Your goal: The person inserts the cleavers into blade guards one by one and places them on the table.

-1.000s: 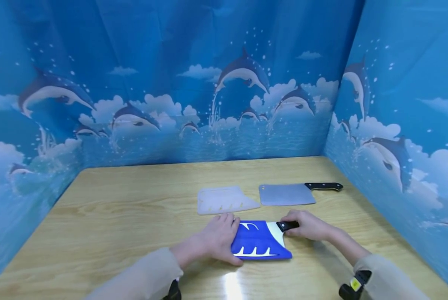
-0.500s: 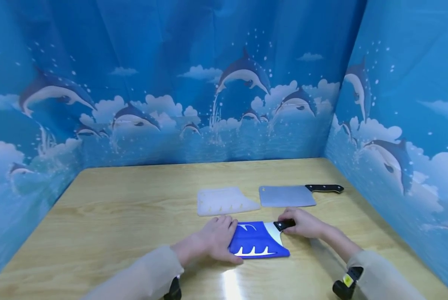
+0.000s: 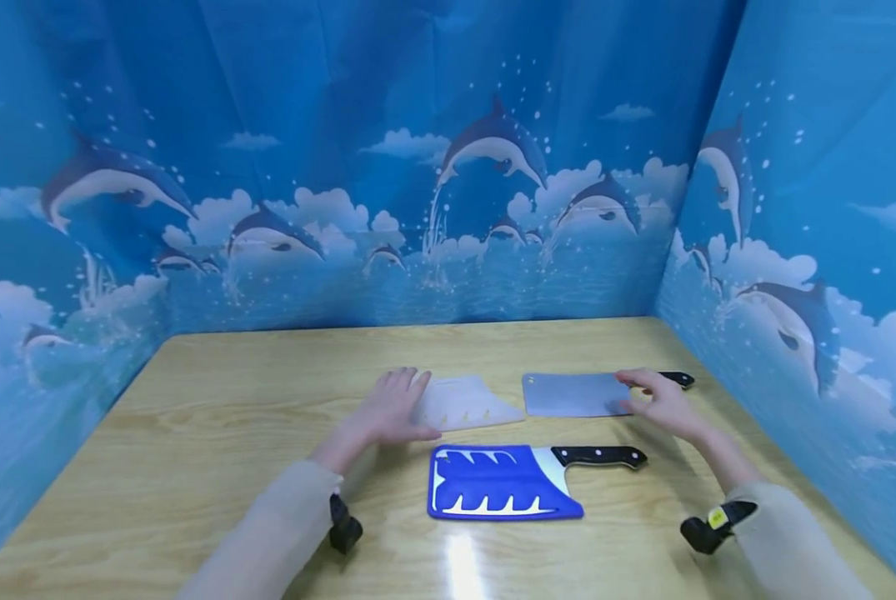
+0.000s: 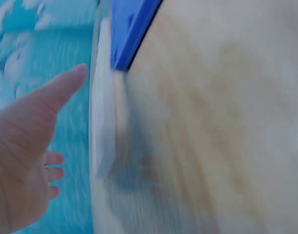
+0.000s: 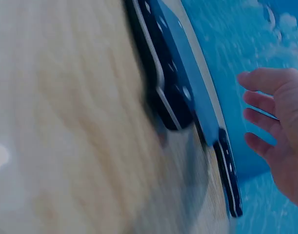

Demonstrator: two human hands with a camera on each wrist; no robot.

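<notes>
A cleaver with a black riveted handle [image 3: 601, 456] lies near the middle of the table, its blade inside a blue sheath [image 3: 493, 483] with white tooth-like marks. My left hand [image 3: 397, 407], fingers extended, is over the left end of a translucent white blade sheath [image 3: 466, 404]; in the left wrist view, the hand [image 4: 24, 151] looks raised off that white sheath [image 4: 104, 117]. Farther right lies a bare cleaver [image 3: 568, 394]. My right hand [image 3: 665, 404] hovers by its handle [image 3: 676, 379], partly covering it. Loosely bent fingers hold nothing in the right wrist view.
The wooden table [image 3: 252, 417] carries these things on its right half. Blue dolphin-print curtains [image 3: 305, 167] close off the back and sides. A black strap device [image 3: 706, 533] sits on the right wrist, another [image 3: 344, 525] on the left.
Both hands have let go of the blue-sheathed cleaver, which stays on the table. The left hand has moved away to the white sheath, the right hand to the bare cleaver's handle.
</notes>
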